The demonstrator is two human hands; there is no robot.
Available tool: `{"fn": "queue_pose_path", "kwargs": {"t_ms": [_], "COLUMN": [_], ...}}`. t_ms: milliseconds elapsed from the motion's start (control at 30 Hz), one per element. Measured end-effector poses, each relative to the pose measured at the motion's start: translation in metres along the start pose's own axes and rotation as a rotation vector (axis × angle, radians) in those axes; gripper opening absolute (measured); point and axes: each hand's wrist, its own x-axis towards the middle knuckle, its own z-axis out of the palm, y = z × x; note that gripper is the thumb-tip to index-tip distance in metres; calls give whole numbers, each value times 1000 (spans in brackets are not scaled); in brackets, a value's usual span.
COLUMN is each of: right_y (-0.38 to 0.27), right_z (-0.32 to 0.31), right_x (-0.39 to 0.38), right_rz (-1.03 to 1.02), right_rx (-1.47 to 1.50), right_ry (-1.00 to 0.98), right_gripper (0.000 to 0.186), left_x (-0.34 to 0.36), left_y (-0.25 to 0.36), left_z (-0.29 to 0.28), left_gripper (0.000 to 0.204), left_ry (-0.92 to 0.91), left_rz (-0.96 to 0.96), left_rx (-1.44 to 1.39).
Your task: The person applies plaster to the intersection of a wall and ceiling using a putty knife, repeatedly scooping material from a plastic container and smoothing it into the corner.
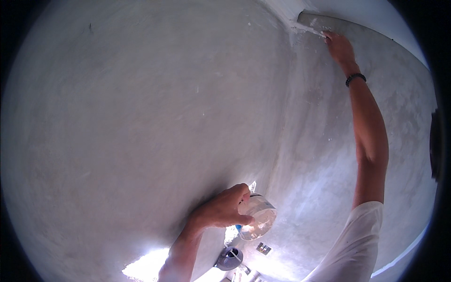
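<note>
My right hand [340, 49], a dark beaded band on its wrist, is raised high at the upper right. Its fingers are closed on a slim, pale tool [311, 30] that looks like a thin paintbrush. The tool's far end reaches the wall corner just under the white ceiling [361, 19]; its tip is too small to make out. Low in the middle, my left hand [224, 207] grips the rim of a clear plastic tub [264, 225] between thumb and fingers. The tub is tilted, with whitish residue or paint inside.
Grey plastered walls [155, 108] meet in a corner right of the middle. Far below stands a dark bucket [229, 259] with a stick in it, near an electrical wall box [264, 248]. A dark object [435, 145] sits at the right edge. Bright light [148, 267] glares at lower left.
</note>
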Motion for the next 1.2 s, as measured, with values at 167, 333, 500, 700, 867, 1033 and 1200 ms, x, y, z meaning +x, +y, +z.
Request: {"fn": "queue_pose_path", "kwargs": {"t_ms": [167, 333, 500, 700, 867, 1033, 1200], "right_y": [22, 19, 12, -6, -15, -20, -3], "right_z": [-5, -7, -1, -8, -14, -14, -6], "right_x": [-4, -6, 1, 11, 14, 8, -7], "right_rz": [-72, -97, -187, -170, -130, -92, -60], "right_rx": [111, 60, 143, 82, 38, -39, 81], "right_ry": [6, -43, 44, 37, 15, 17, 118], "right_gripper": [31, 29, 29, 29, 29, 29, 29], "left_x": [0, -3, -2, -1, -4, -4, -3], "left_y": [-3, 4, 7, 1, 4, 5, 6], "left_z": [4, 1, -4, -1, -4, -5, -5], "left_gripper": [54, 54, 53, 55, 56, 56, 56], "left_ry": [27, 7, -3, 3, -11, -12, -8], "left_rz": [10, -35, -18, -1, -18, -12, -21], "left_rx": [5, 17, 42, 32, 4, 23, 36]}}
